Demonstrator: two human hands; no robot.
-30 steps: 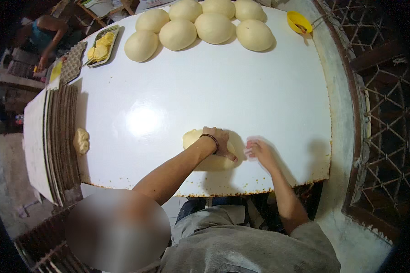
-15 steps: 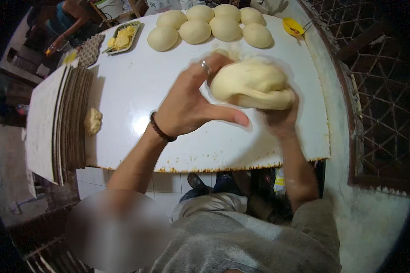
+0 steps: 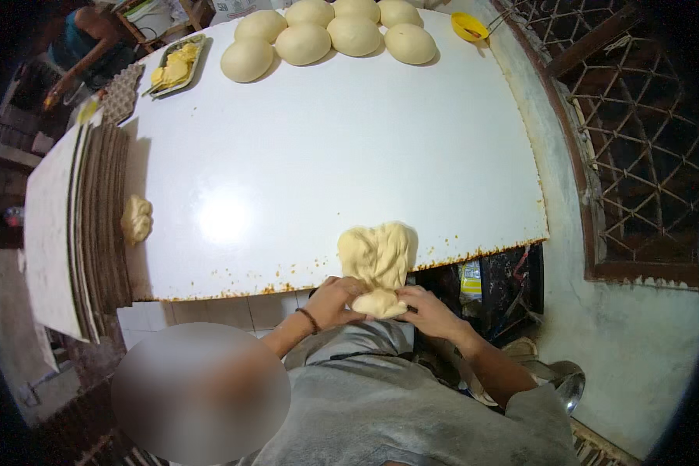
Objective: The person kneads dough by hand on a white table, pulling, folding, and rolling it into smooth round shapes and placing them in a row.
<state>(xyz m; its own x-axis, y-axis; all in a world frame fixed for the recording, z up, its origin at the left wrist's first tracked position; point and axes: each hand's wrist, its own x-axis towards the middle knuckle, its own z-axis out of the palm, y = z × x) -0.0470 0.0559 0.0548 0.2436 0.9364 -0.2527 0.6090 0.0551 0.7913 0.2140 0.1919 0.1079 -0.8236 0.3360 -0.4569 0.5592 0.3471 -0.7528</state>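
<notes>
A soft, pale yellow piece of dough (image 3: 377, 252) lies wrinkled on the near edge of the white table, its near end drawn over the edge toward my body. My left hand (image 3: 336, 301) grips that near end from the left, fingers curled against it. From the other side my right hand (image 3: 431, 311) holds the same end, thumb and fingers closed on it. Between the two hands a rounded lobe of dough bulges out.
Several smooth dough balls (image 3: 303, 44) sit along the table's far side. A tray of yellow spread (image 3: 177, 68), an egg carton (image 3: 121, 93), a stack of boards (image 3: 93, 225) and a small dough lump (image 3: 137, 220) line the left. A yellow bowl (image 3: 467, 28) stands far right; beyond, a person's arm (image 3: 81, 70).
The dough, held up over the table before, is now down at the near edge and stretched longer. Both hands have come back toward my body; the left has closed on the dough.
</notes>
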